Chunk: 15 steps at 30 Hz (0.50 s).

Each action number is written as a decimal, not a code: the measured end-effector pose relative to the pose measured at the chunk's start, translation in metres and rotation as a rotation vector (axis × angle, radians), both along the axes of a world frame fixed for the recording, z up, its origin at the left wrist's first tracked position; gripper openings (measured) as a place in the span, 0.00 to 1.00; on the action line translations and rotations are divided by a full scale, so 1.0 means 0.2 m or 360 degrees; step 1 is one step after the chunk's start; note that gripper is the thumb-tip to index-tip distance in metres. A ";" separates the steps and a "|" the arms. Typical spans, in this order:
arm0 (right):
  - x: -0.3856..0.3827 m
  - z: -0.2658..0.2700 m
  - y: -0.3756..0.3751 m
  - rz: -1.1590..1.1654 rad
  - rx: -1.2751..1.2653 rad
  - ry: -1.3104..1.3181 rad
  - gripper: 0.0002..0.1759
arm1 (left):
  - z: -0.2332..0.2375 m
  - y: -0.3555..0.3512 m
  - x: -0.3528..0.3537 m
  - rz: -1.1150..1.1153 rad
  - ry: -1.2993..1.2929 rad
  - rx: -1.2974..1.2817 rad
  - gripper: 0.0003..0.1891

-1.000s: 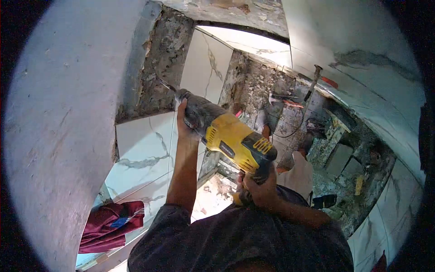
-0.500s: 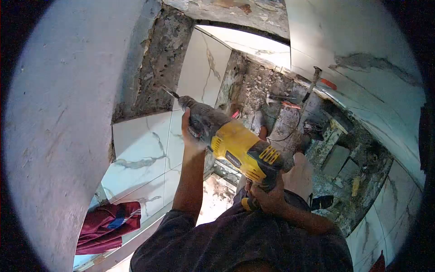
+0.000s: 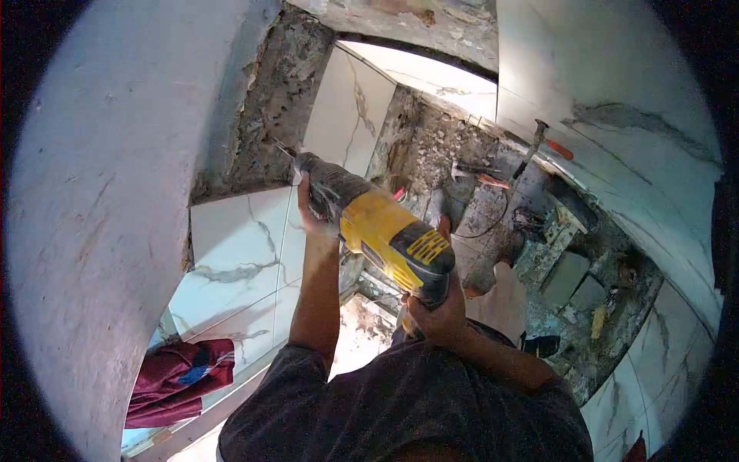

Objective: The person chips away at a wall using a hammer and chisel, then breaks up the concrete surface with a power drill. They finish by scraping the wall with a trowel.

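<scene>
**Power tool drawn left and rolled over in my hands**

Since the earlier frame, the back end of my power tool [image 3: 385, 223] has shifted up and to the left in my view, and the casing has rolled, so the label plate that faced me is now mostly turned out of sight. My right hand [image 3: 440, 317] has gone along with it. The bit [image 3: 285, 148] stays over nearly the same spot, at the lower part of the bare patch [image 3: 281, 85], close to the tile edge; I cannot tell whether its tip touches.

Both my hands are closed on the tool. My left fingers wrap the front from beneath, the thumb along the near side; my right fingers curl around the rear handle, partly hidden by the casing.

The casing is yellow, dusty, rounded into a black rear cap with slotted vents; the front is dark and ribbed, the bit thin and pointed. The bare patch is rough, pitted and grey-brown, against glossy white tiles [image 3: 235, 235] with grey veins. A hammer [image 3: 469, 169] lies on the rubble-strewn floor [image 3: 435, 142], and a crumpled maroon cloth [image 3: 169, 389] sits at lower left.
</scene>
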State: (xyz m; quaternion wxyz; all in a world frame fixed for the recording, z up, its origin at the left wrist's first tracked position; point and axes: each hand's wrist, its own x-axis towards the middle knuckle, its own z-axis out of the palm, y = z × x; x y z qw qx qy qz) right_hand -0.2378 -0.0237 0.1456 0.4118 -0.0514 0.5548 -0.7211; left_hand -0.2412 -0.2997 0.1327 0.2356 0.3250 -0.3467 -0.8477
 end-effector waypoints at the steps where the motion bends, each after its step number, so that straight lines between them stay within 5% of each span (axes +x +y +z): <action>1: -0.02 0.02 0.01 -0.0005 -0.0006 0.0008 0.24 | -0.01 0.02 0.01 0.0060 0.0039 0.0042 0.23; 4: 0.00 -0.05 0.05 0.0062 -0.0023 0.0023 0.22 | 0.02 0.06 0.01 0.0019 0.0143 0.0128 0.23; 6: 0.19 -0.34 0.03 0.0069 -0.0292 -0.1130 0.34 | 0.03 0.06 0.00 -0.0074 0.0218 0.0166 0.23; 7: 0.12 -0.24 0.02 0.0072 -0.0286 -0.1130 0.34 | 0.02 0.05 0.01 -0.0080 0.0207 0.0134 0.24; 9: -0.05 -0.02 0.04 0.0192 -0.0056 0.0202 0.21 | -0.05 0.01 0.04 0.0195 -0.0026 0.0048 0.25; 12: -0.17 0.10 0.08 0.0143 -0.0060 -0.0106 0.22 | -0.01 0.10 -0.03 0.0206 0.0078 0.0192 0.26; 13: -0.23 0.14 0.12 0.0161 -0.0054 -0.0108 0.22 | 0.04 0.19 -0.07 -0.0067 0.0283 0.0158 0.30; 15: -0.35 0.17 0.22 0.0371 0.0327 0.0721 0.23 | -0.04 0.29 -0.11 -0.0004 0.0405 0.0192 0.33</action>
